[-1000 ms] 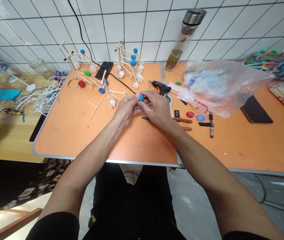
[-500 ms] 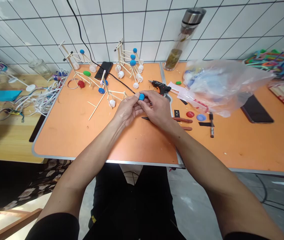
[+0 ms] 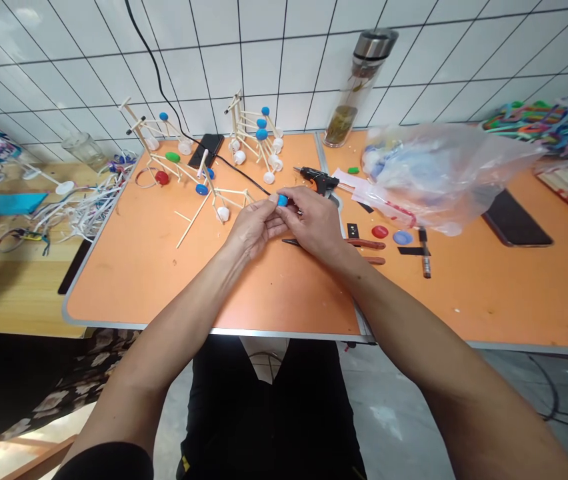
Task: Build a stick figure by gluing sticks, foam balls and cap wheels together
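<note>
A glue gun (image 3: 317,179), pliers (image 3: 364,245) and a plastic bag (image 3: 439,170) lie on the orange table (image 3: 164,267).

**Hands at mid-tabletop, clutter behind and to the right**

On the tabletop (image 3: 164,280), the left hand (image 3: 254,227) and right hand (image 3: 314,223) pinch 1 cap (image 3: 282,199) between them. From that cap, the glue gun (image 3: 317,177) lies near at 2 o'clock. The pliers (image 3: 364,245) lie at 4 o'clock, passing beneath the right wrist, with 2 loose caps (image 3: 380,231) just behind their handles. The plastic bag (image 3: 444,173) sits at 3 o'clock, with a phone (image 3: 517,227) on its right. Stick frames (image 3: 254,133) stand from 10 to 12 o'clock, and the flask (image 3: 357,87) stands by the wall at 1 o'clock.
</note>
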Demonstrator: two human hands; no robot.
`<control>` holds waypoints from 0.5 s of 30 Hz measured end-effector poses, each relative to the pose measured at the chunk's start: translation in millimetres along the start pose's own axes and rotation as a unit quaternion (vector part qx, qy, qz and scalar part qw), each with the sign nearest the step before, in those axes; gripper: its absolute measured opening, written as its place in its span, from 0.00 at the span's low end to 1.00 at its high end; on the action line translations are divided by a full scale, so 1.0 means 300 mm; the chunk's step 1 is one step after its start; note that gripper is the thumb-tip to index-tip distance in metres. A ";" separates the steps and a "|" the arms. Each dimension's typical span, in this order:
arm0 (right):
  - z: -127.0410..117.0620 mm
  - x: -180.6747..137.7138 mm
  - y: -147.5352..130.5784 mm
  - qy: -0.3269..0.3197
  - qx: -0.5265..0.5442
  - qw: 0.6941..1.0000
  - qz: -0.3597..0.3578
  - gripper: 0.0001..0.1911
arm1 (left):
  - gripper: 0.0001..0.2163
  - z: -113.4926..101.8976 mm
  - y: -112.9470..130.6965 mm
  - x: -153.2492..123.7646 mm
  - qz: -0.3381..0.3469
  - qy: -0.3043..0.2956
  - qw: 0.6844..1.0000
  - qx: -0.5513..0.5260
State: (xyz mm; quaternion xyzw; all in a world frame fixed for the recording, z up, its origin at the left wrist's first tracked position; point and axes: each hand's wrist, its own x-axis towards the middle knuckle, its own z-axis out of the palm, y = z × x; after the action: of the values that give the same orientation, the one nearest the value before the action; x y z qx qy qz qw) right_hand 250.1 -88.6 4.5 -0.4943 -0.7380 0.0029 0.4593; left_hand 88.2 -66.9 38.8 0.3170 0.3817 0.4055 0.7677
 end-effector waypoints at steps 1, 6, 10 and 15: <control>0.000 0.001 0.002 0.001 -0.002 1.000 -0.001 0.14 | 0.16 -0.001 0.000 0.000 0.002 0.000 1.000 0.004; -0.002 0.004 0.003 -0.004 -0.022 1.000 0.002 0.15 | 0.15 -0.010 -0.004 0.007 0.011 -0.007 1.000 0.022; 0.004 0.006 0.007 0.000 -0.029 1.000 0.001 0.16 | 0.13 -0.023 -0.013 0.022 0.027 -0.028 0.999 0.027; 0.007 0.007 0.007 -0.004 -0.025 1.000 0.011 0.16 | 0.15 -0.009 -0.009 0.020 0.011 -0.006 1.000 0.018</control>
State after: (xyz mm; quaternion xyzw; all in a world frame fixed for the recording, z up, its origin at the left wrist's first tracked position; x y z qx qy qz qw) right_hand 249.8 -85.0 3.8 -0.5137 -0.7343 -0.0080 0.4436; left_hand 89.2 -62.6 33.3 0.3369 0.3811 0.4052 0.7596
